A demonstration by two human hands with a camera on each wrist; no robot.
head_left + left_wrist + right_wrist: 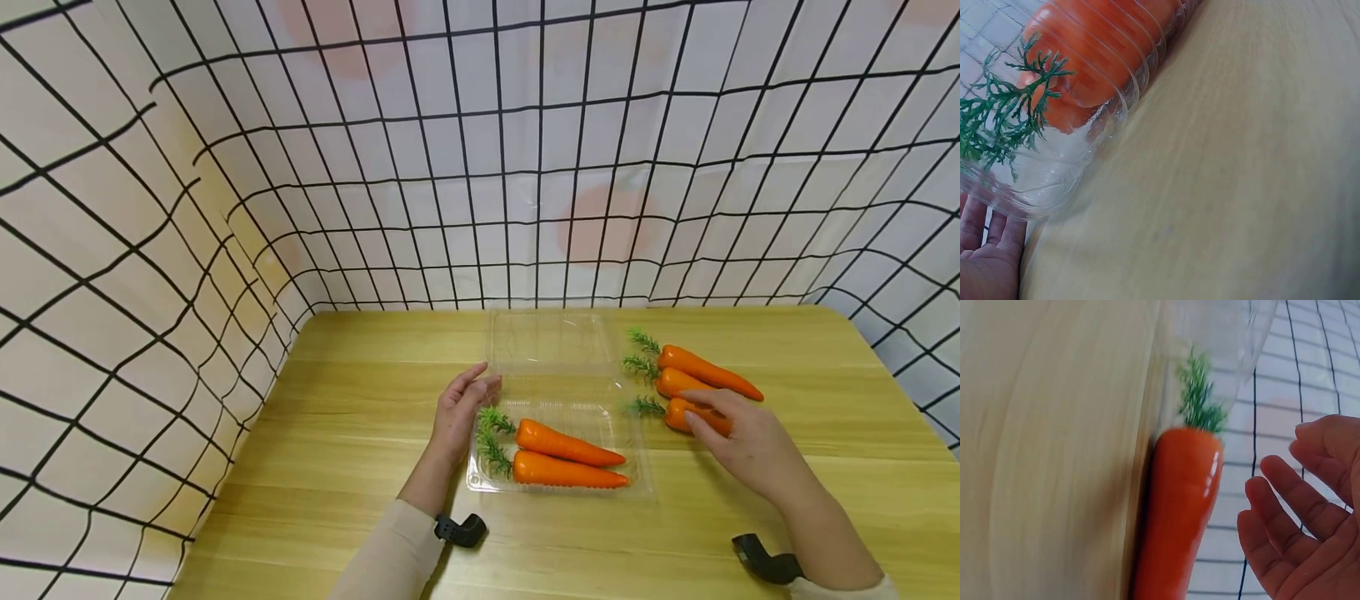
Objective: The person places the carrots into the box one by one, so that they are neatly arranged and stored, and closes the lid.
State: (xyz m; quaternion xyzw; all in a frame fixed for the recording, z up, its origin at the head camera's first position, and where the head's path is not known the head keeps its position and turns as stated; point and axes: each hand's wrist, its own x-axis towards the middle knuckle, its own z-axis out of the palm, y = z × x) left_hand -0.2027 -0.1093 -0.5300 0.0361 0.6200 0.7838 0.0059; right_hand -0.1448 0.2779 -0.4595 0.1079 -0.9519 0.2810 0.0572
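Note:
Two orange carrots (568,443) with green tops lie side by side in a clear plastic clamshell box (641,479), whose lid (551,340) is folded back. My left hand (456,412) is at the box's left side; in the left wrist view its extended fingers (1013,234) touch the clear wall. Right of the box, my right hand (753,442) is over the nearest of three loose carrots, covering its tip. Its thumb and fingers stand on either side of that carrot (677,413). The right wrist view shows the fingers (1285,512) loosely bent, with a gap to the carrot (1179,506).
Beyond the right hand lie the other two loose carrots (708,371), close together with tops toward the box. A black wire grid (540,175) with white sheeting behind it stands along the back and sides of the wooden table (345,417).

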